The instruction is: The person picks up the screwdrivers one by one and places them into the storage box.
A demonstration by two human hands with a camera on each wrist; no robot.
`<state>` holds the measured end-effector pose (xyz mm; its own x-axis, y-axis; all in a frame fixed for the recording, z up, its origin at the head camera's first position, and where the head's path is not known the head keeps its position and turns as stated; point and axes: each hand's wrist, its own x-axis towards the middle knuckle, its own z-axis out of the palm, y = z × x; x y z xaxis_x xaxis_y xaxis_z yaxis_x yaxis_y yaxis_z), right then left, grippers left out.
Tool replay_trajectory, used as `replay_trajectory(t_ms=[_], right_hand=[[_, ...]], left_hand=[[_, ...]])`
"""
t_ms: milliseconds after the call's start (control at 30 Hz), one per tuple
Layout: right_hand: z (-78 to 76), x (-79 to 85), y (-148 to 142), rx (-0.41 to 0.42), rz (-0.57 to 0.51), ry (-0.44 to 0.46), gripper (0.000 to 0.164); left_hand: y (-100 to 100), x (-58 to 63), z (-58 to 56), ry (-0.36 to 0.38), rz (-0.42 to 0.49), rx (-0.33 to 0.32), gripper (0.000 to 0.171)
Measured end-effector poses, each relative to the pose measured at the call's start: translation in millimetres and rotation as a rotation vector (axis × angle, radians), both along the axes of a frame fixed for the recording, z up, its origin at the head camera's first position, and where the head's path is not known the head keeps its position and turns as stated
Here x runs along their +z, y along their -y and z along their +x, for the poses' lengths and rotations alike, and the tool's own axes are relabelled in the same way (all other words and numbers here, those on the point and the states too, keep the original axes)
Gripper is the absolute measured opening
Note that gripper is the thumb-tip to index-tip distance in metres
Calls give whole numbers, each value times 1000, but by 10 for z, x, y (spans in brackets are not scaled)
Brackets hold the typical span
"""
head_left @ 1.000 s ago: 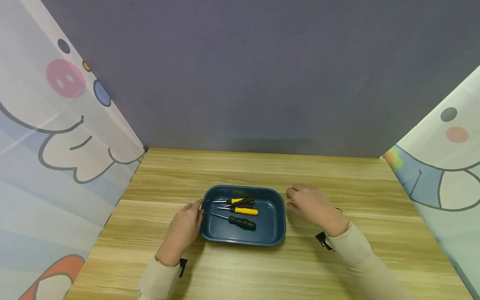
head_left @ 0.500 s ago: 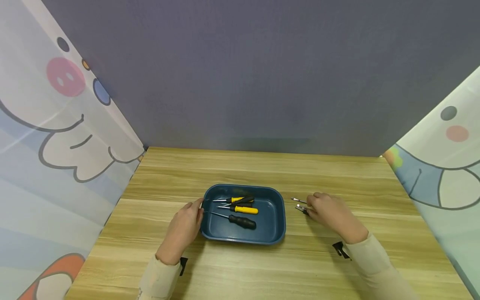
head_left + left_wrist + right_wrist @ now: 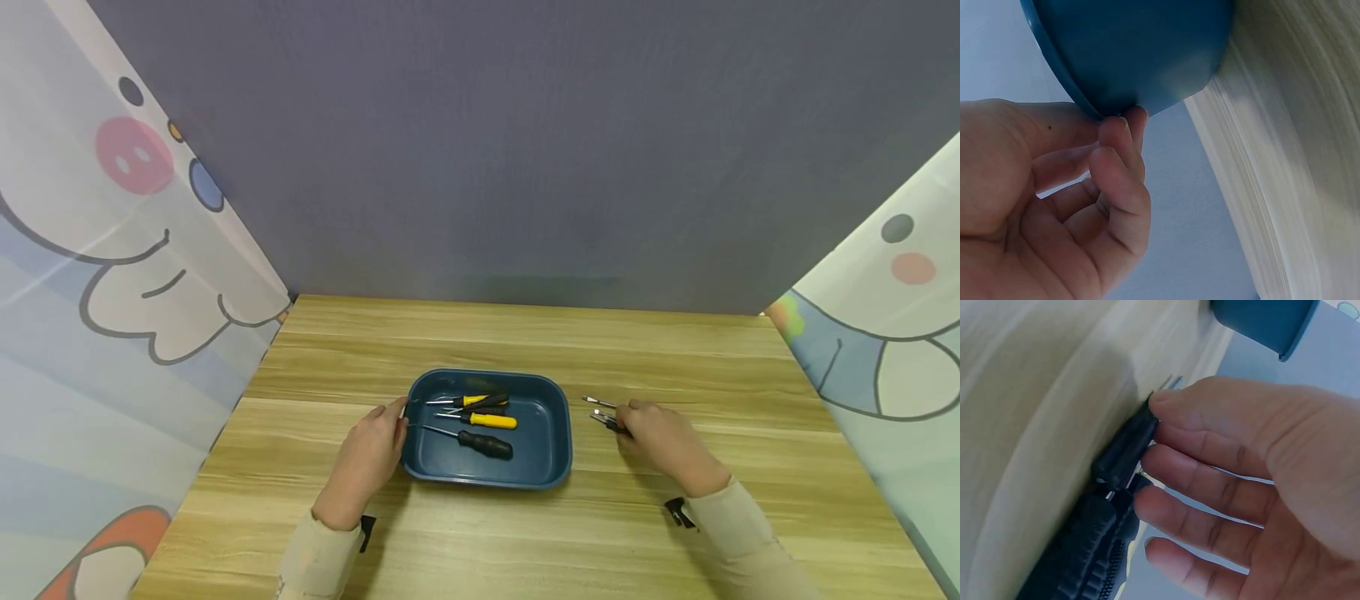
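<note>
A dark blue plastic bin [image 3: 538, 479] stands mid-table, with several screwdrivers lying in it, among them a yellow-handled screwdriver [image 3: 491, 422] and a black-handled screwdriver [image 3: 486, 445]. My left hand [image 3: 367, 454] pinches the bin's left rim between thumb and fingers; the other fingers curl below it in the left wrist view. Right of the bin, my right hand [image 3: 663, 442] is over a small group of tools. A flat-blade screwdriver shaft [image 3: 597, 402] points left from under it. In the right wrist view, loosely bent fingertips lie against a black tapered tool with ribbed parts [image 3: 1124, 450].
The wood-grain table [image 3: 480, 542] carries the bin and tools. A grey panel [image 3: 525, 167] rises behind its far edge. Cartoon-printed cloths hang at the left [image 3: 97, 375] and right [image 3: 900, 350].
My right hand has moved from beside the bin's right wall rightward to the tools, baring their metal tips, then shifted slightly at them. Left hand and bin have not moved.
</note>
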<state>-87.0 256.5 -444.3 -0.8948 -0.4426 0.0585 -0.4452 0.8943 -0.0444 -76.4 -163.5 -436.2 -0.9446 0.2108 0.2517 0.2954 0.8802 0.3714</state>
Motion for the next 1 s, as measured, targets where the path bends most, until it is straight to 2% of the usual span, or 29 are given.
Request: replay_trajectory(t_ms=[433,833,1000], right_hand=[[-12,-22,26,-40,14,8,27],[-45,-22,50,-29,6,-3,28],[-53,46,67,-14,2,-20,28]], left_hand=[[-6,0,-9,-7,5,-3,29],[2,-4,-5,-6,13,-1,29],[7,-8,-6,-8,15,7,29]])
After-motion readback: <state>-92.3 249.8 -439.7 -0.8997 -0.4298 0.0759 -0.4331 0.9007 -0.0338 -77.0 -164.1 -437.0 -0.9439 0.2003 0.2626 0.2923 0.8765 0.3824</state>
